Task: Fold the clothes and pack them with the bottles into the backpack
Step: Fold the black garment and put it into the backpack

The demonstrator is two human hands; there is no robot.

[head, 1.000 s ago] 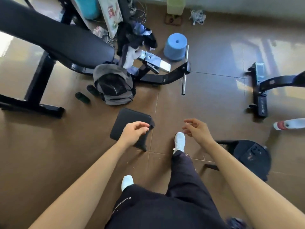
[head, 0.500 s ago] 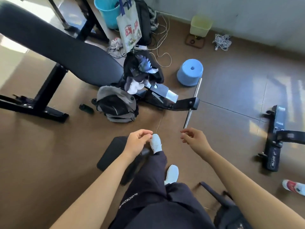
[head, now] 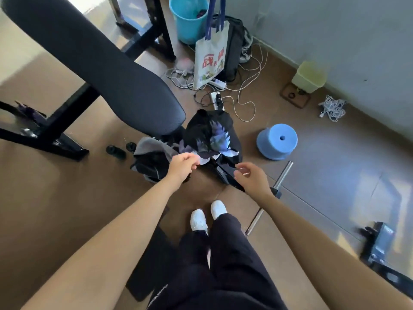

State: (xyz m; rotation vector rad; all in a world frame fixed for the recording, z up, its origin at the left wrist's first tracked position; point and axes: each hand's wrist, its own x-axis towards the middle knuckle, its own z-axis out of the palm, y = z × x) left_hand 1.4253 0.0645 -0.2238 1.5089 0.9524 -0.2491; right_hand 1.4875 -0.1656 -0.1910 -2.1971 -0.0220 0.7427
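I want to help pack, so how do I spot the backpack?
Find the long black padded bench. On the floor by its near end slumps the backpack, between two small dark bottles and a heap of black-and-purple clothes. It is the only grey thing there, with a black front.

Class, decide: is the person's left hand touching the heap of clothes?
Cannot tell. In the head view the left hand overlaps the pale edge of the clothes, but neither contact nor a gap shows plainly.
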